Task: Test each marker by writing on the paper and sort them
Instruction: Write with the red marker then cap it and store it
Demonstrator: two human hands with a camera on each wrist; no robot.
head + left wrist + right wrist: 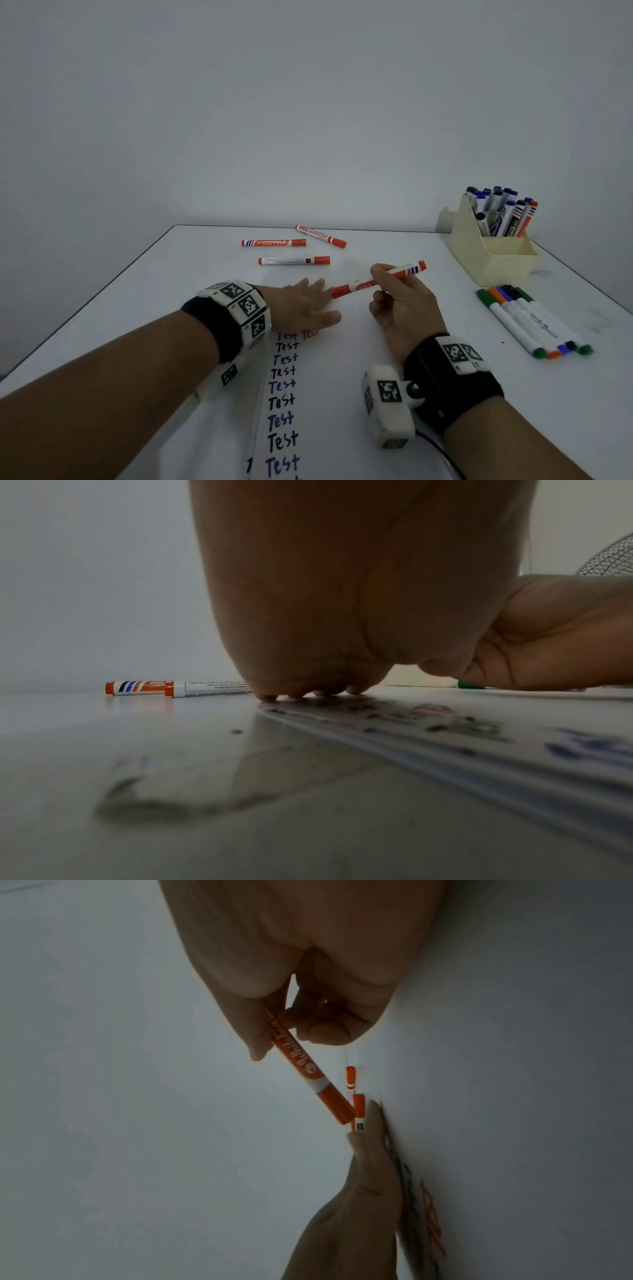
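My right hand (394, 291) grips a capped red whiteboard marker (376, 280), held slanted above the table; the right wrist view shows its red cap (334, 1104) pointing away from the fingers. My left hand (305, 305) lies flat with straight fingers on the top of the paper (342, 394), which carries a column of "Test" words in black, blue and one red. In the left wrist view the fingertips (308, 693) press the sheet's edge. Three red markers (274, 243) (320, 235) (294, 260) lie farther back on the table.
A cream holder (493, 253) at the back right stands full of several blue and black markers. In front of it lies a row of thin coloured markers (534, 322). The white table's (137, 308) left edge runs diagonally.
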